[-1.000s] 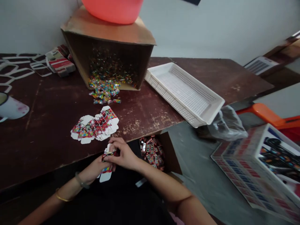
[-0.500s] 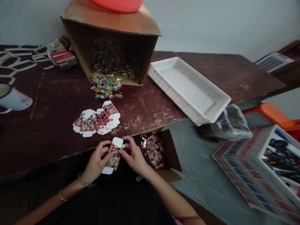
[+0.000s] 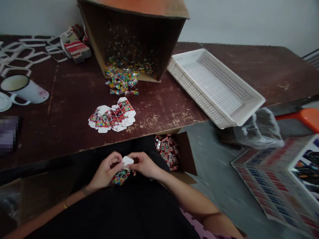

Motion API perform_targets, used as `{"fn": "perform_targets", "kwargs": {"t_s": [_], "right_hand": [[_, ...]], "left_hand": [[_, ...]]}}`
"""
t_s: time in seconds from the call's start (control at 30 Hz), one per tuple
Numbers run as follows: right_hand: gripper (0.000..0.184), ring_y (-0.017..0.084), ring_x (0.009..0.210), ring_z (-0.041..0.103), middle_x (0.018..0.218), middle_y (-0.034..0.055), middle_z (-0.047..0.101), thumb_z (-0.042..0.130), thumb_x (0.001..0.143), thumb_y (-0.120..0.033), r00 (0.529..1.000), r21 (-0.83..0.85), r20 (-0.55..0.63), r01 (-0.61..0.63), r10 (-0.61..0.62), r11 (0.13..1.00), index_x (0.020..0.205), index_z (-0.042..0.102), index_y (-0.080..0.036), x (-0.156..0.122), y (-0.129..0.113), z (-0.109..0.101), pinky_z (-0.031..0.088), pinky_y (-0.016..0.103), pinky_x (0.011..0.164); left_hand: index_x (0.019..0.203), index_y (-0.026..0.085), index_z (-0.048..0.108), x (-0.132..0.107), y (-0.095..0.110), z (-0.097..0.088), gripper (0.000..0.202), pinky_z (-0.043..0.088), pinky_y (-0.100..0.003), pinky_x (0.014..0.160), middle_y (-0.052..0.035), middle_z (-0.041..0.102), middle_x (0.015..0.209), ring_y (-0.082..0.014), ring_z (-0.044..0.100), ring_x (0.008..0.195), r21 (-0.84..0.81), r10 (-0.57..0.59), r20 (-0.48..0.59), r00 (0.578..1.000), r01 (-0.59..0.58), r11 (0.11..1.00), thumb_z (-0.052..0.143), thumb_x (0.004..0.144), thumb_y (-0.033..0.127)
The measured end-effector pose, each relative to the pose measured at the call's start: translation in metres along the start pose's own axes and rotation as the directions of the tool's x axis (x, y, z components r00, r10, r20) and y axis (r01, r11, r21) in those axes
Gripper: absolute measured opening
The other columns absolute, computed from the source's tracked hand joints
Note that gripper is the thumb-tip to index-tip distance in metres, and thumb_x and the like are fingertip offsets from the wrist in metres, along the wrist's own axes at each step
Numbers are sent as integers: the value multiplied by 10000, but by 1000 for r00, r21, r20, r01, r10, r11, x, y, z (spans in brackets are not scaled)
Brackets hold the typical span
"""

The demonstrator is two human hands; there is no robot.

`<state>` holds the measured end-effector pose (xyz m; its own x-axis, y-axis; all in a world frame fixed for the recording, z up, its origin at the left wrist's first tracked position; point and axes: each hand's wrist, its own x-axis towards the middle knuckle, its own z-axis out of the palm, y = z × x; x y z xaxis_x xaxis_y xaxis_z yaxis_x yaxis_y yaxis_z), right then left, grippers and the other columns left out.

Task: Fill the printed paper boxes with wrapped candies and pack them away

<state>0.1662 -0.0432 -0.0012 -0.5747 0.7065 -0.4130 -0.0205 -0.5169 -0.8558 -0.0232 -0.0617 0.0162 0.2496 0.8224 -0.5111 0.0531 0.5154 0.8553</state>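
A small printed candy box [image 3: 120, 177] with a white end flap is held low over my lap, in front of the table edge. My left hand [image 3: 107, 169] grips its left side, thumb on the printed face. At the white flap, my right hand [image 3: 142, 165] pinches the box's upper right with thumb and fingers. A fanned pile of flat printed boxes [image 3: 113, 116] lies on the table ahead. Behind it, wrapped candies [image 3: 122, 81] spill from a cardboard carton [image 3: 171, 43] lying on its side. An open carton [image 3: 187, 154] below the table holds many filled-looking small packs [image 3: 169, 151].
A white perforated tray [image 3: 199, 96] juts over the table's front edge at right, with a clear plastic bag [image 3: 264, 129] beneath. An enamel mug [image 3: 30, 91] stands at left. A striped crate [image 3: 271, 179] and an orange stool [image 3: 309, 118] are at right.
Both hands have drawn the box closer to my body, and my right fingers have moved onto its white end flap. The camera view has shifted, bringing more of the mug into sight.
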Motion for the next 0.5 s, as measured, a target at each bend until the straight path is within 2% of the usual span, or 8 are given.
{"fn": "perform_targets", "kwargs": {"t_s": [0.03, 0.1, 0.17, 0.27, 0.37, 0.43, 0.5], "right_hand": [[260, 104, 645, 568, 794, 8, 633, 723, 761, -365, 995, -113, -25, 94, -98, 989, 937, 727, -173, 0, -3, 5, 489, 250, 625], [214, 143, 825, 601, 867, 34, 656, 612, 873, -342, 966, -299, -18, 240, -257, 923, 941, 753, -197, 0, -10, 14, 483, 288, 781], [244, 160, 915, 604, 914, 47, 671, 561, 913, -341, 955, -359, 8, 281, -298, 890, 970, 761, -213, 0, -14, 20, 464, 307, 850], [255, 150, 814, 620, 907, 47, 678, 658, 836, -396, 983, -244, -6, 176, -183, 954, 961, 768, -202, 6, -15, 22, 494, 284, 750], [315, 107, 634, 569, 829, 31, 667, 722, 759, -445, 999, -121, 37, 36, -31, 992, 926, 775, -184, 15, -15, 18, 470, 232, 574], [324, 93, 587, 531, 796, 28, 655, 722, 759, -445, 999, -129, 35, 7, -2, 992, 926, 775, -172, 20, -14, 16, 435, 215, 518], [302, 103, 616, 544, 800, 37, 652, 694, 797, -424, 999, -178, 4, 48, -49, 983, 933, 773, -166, 22, -12, 15, 447, 223, 542]], "left_hand": [[1100, 229, 565, 0, 1, 0, 333, 457, -263, 676, 29, 644, 751, -163, 611, 716, -133, -82, 18, 996, 84, 988, 643, 779, 275], [1344, 249, 391, 0, 1, -3, 629, 476, -302, 730, -6, 691, 871, -193, 645, 800, -339, -226, 119, 967, 254, 906, 617, 757, 219], [1428, 220, 302, -1, -2, -9, 737, 477, -323, 767, -60, 709, 990, -210, 656, 868, -428, -283, 196, 939, 342, 837, 584, 749, 171], [1452, 187, 299, -5, -11, -19, 721, 469, -358, 838, -125, 678, 1165, -233, 653, 966, -477, -249, 252, 935, 344, 809, 559, 780, 176], [1446, 209, 334, -8, -20, -27, 750, 427, -402, 952, -134, 591, 1334, -267, 612, 1107, -476, -154, 343, 926, 313, 822, 615, 750, 202], [1452, 256, 335, -8, -25, -30, 812, 398, -399, 996, -110, 501, 1439, -270, 575, 1177, -416, -118, 383, 916, 285, 864, 668, 715, 177], [1459, 288, 327, -8, -29, -32, 814, 379, -377, 1020, -88, 396, 1523, -260, 530, 1236, -331, -116, 354, 928, 240, 913, 689, 737, 184]]}}
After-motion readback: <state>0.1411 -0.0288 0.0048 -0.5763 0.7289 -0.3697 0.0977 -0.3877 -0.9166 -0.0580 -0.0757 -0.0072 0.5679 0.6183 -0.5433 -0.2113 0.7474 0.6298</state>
